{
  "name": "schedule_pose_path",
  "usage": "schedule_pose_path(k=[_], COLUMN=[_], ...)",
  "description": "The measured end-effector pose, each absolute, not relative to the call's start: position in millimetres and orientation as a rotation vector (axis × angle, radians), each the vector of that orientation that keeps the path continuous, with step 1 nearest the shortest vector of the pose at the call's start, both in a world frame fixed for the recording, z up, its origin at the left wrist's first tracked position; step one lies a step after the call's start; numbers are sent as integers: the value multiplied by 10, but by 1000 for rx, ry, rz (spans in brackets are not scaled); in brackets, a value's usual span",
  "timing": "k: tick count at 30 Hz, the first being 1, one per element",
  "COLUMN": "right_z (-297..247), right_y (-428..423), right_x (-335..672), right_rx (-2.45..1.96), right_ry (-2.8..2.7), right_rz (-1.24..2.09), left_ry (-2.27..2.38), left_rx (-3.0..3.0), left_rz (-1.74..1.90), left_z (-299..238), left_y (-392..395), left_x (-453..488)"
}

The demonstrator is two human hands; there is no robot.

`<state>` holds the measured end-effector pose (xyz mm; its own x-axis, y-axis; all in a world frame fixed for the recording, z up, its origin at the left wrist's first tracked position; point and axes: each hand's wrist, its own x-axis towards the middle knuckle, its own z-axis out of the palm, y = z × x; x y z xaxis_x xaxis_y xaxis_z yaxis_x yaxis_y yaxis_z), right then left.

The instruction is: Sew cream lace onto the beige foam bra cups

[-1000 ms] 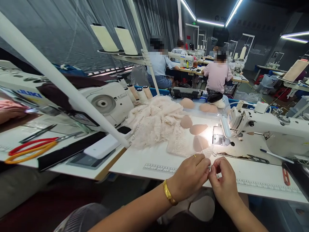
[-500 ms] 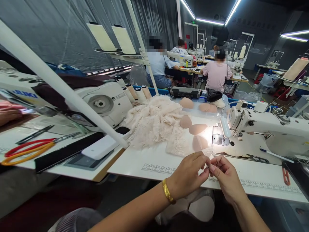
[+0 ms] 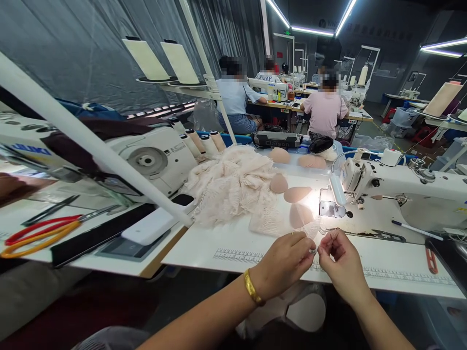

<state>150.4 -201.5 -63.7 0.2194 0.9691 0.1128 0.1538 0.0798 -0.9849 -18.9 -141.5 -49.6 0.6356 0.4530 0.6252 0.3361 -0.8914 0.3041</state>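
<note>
My left hand, with a gold bangle at the wrist, and my right hand meet fingertip to fingertip over the near edge of the white sewing table. Both pinch one tiny pale object, too small to name. Just beyond lie a heap of cream lace fabric and several beige bra cups. The white sewing machine stands to the right, its lamp lighting the needle plate.
A second sewing machine stands on the left table with red and yellow scissors, a white box and thread cones. Thread snips and a pen lie by the machine. Two people sit sewing behind.
My hands have risen a little and stay pinched together. Another person's hand at the far left edge has pulled back. The view has shifted slightly.
</note>
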Motion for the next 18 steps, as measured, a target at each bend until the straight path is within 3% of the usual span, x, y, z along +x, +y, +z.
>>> schedule_pose_path(k=[5,12,18], right_z=[-618,-611,-601], right_y=[-2002,-2003,-1984], right_x=[1518,1664,1585], right_rx=[-1337,-1275,-1399], right_ry=[-1134,-1197,-1242], right_rz=[903,1189,1096], left_ry=[665,622,582], left_rx=[2617,2653,2773], left_rz=[1106,1139,1118], left_z=[-465,-470,-499], left_y=[-1419,-1389,-1406], left_x=[-176,-186,-160])
